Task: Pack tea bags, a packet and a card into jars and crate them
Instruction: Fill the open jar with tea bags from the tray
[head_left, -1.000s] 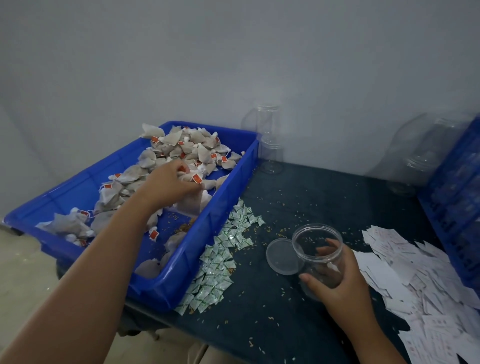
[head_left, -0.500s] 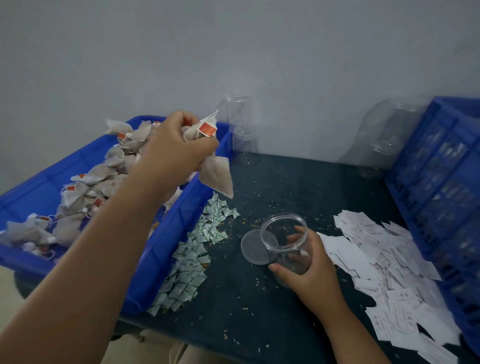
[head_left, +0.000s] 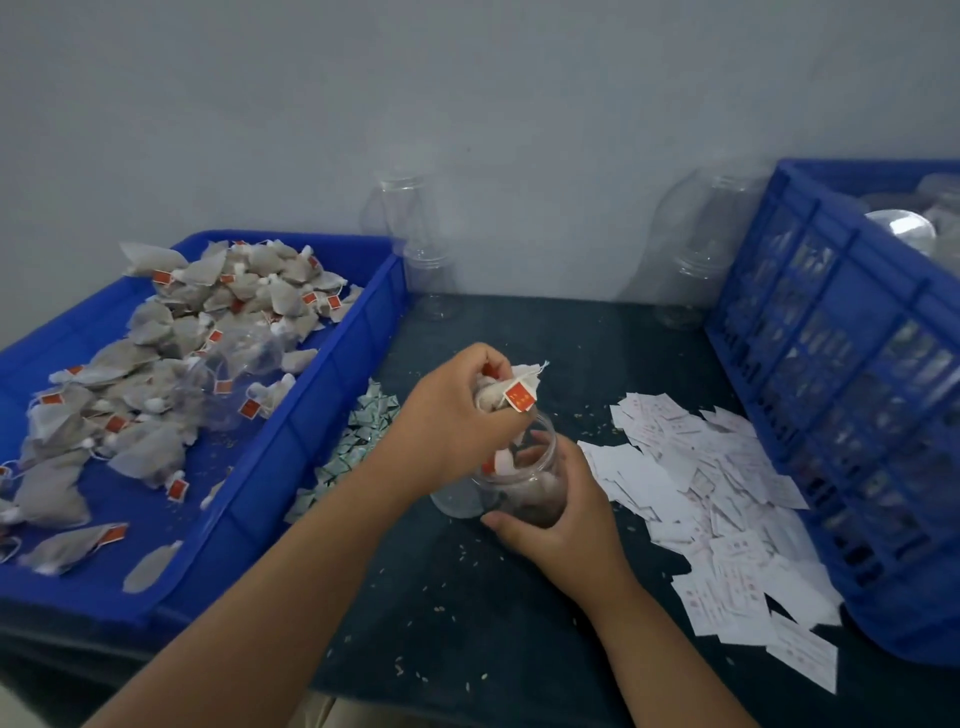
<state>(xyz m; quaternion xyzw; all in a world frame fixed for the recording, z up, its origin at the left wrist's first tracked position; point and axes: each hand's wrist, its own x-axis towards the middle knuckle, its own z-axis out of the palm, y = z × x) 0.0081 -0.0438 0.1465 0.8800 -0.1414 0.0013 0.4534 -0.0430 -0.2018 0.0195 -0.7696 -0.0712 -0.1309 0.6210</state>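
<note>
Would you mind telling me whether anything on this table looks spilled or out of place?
Yes: small pale grains lie scattered over the dark table around the jar, probably spilled from the tea bags.

A dark table (head_left: 447, 649) is seen set against a plain grey wall (head_left: 467, 104), its surface is strewn with small pale crumbs (head_left: 399, 666) lying singly and apart, and a shallow blue tray (head_left: 291, 467) is placed along its left side, overhanging the near edge.
</note>
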